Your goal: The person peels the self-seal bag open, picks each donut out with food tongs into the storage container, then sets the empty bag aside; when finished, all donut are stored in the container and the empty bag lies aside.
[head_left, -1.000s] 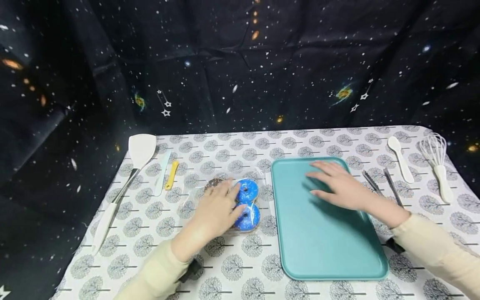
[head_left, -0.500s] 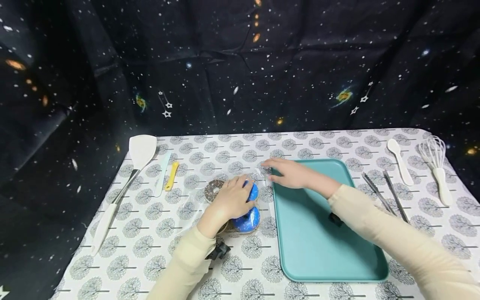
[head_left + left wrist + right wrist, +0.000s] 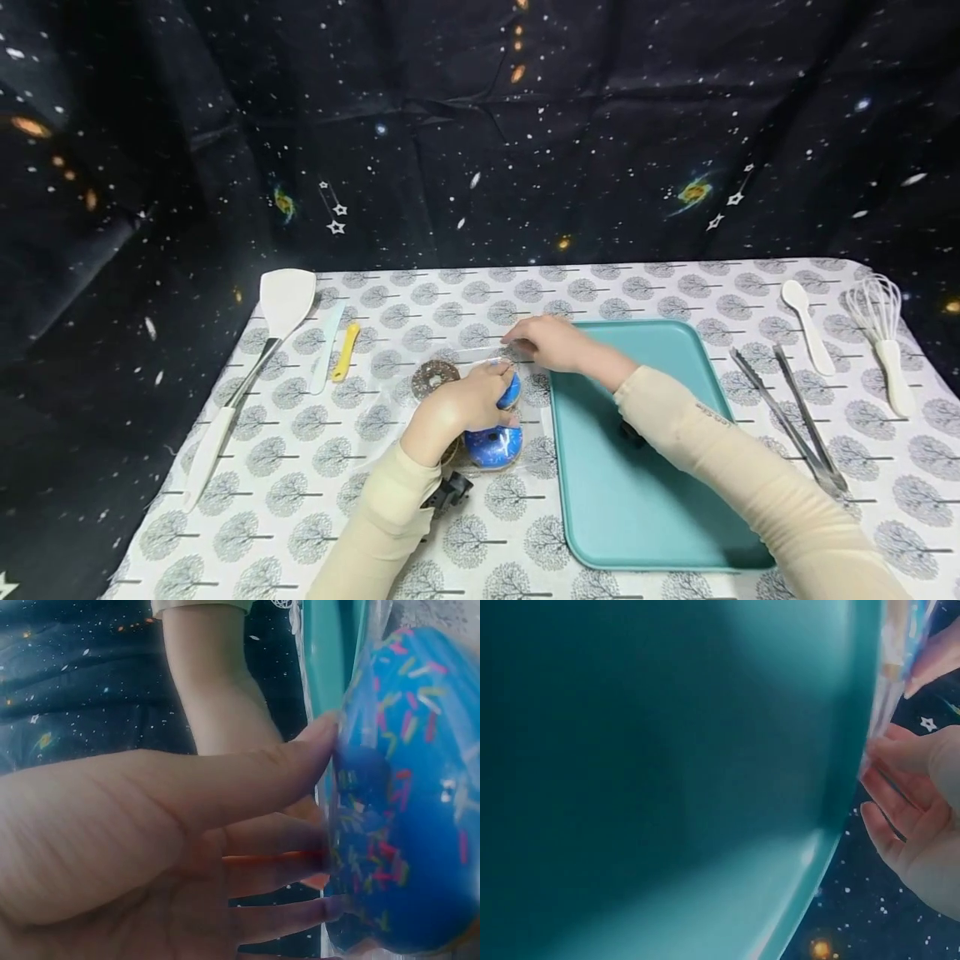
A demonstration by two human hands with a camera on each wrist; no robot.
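Starry black fabric is hanging at twelve o'clock, and a pale tabletop printed with grey trees is spreading out below it. Near the middle, a clear plastic package is lying flat with ring doughnuts inside: a brown sprinkled doughnut is sitting toward its ten o'clock, an upper blue doughnut toward two, and a lower blue doughnut toward five. Another brownish edge is peeking out around seven, mostly hidden.

Coming in from seven o'clock in a cream sleeve, the left hand is resting over the package, its thumb and fingers standing apart and their tips touching the plastic against a blue doughnut. Reaching in from four o'clock, the right hand is pinching the package's edge around two o'clock, its thumb and forefinger together on the plastic.

Just beside the package, toward three o'clock, a teal tray is lying under the right forearm. Farther out that way, metal tongs are resting with their arms spread, while a white spoon and a whisk are lying between two and three. Between nine and ten, a yellow-handled tool and a pale blue knife are lying side by side, and a white spatula is slanting beyond them.
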